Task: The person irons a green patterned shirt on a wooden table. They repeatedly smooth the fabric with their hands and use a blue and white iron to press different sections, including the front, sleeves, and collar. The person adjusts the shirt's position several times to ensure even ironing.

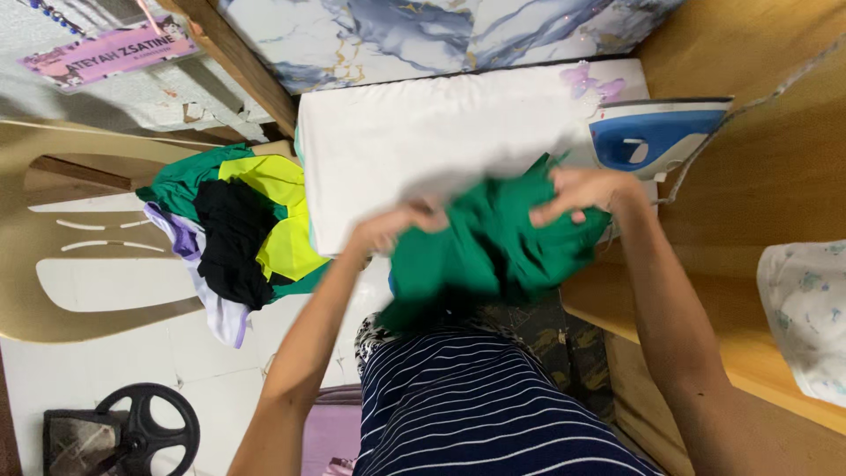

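A: Where's the green garment [493,251]?
B: Bunched at the ironing pad's [423,132] near edge, btwn both hands. Left hand [392,225] grips its left side, right hand [586,189] its top right corner.

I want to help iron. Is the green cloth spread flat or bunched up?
Bunched up. The green cloth hangs crumpled between the left hand and right hand, not flat on the white board.

One sign was in view: a long, narrow name tag [110,53] at the far left of the scene, hanging tilted against the grey wall above the beige plastic chair [53,264]. It was pink and lilac, with dark letters and a small cartoon figure at each end. No packages or screens were visible.
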